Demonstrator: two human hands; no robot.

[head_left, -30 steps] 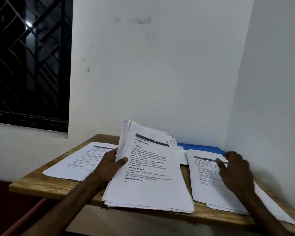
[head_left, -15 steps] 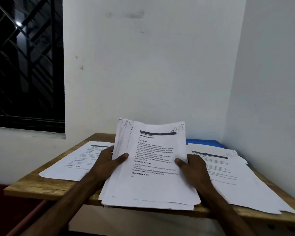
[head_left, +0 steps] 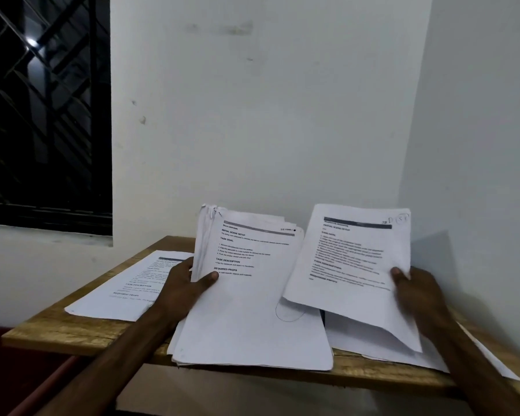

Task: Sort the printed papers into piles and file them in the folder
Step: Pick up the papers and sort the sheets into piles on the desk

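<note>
A thick stack of printed papers (head_left: 252, 313) leans tilted up at the middle of the wooden table (head_left: 72, 331). My left hand (head_left: 183, 286) grips its left edge, thumb on the top page. My right hand (head_left: 418, 292) holds a single printed sheet (head_left: 351, 265) lifted off to the right, above the right pile (head_left: 373, 346). A flat pile of papers (head_left: 126, 289) lies on the table's left side. The blue folder is hidden behind the papers.
The table stands in a corner: a white wall (head_left: 267, 115) runs behind it and another close on the right. A dark barred window (head_left: 42, 109) is at the upper left. The table's front edge is near me.
My right hand has taken the top sheet off the middle stack and carried it to the right. A different printed page now shows on the stack. My left hand keeps its grip.
</note>
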